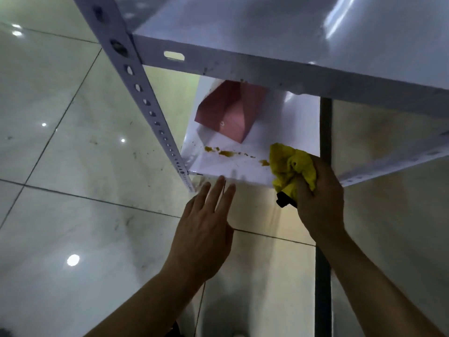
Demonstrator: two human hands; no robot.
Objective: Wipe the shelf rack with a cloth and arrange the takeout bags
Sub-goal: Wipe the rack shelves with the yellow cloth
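Note:
I look down through a white metal shelf rack (pixel 243 66). Its lower shelf (pixel 233 166) carries a line of brown-yellow stains (pixel 226 152) near the front edge. A pink takeout bag (pixel 228 115) stands behind the stains, its top hidden by the upper shelf. My right hand (pixel 320 200) is closed on a bunched yellow cloth (pixel 291 166) at the right end of the stains; something small and black pokes out under the cloth. My left hand (pixel 206 227) hovers flat with fingers apart, fingertips at the lower shelf's front edge.
A perforated white upright (pixel 145 100) runs down on the left, and a dark post (pixel 324 263) stands on the right. Another perforated rail (pixel 393 161) angles off at the right. Glossy pale floor tiles (pixel 73 166) surround the rack.

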